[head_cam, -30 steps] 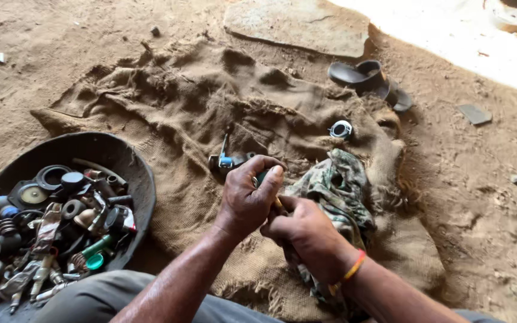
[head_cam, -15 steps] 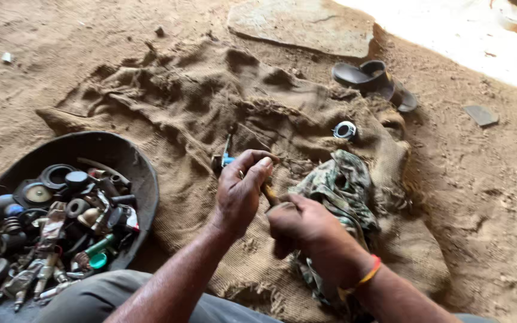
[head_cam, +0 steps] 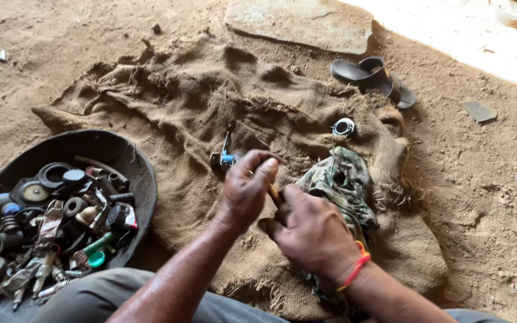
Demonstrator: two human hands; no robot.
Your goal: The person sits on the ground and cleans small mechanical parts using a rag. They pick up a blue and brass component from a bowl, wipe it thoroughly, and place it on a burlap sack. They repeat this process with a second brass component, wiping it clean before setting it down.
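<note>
We had drawn both hands nearer over the burlap sack [head_cam: 169,107], our left hand [head_cam: 243,194] pinching and our right hand [head_cam: 309,230] clenching a thin wooden-handled tool [head_cam: 274,195], its tip hidden, so the work had simply continued.

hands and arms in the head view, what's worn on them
Both forearms are bare, with no sleeves or gloves in view. The right hand has a red and orange thread band round its wrist. The left hand and its wrist show nothing worn.
</note>
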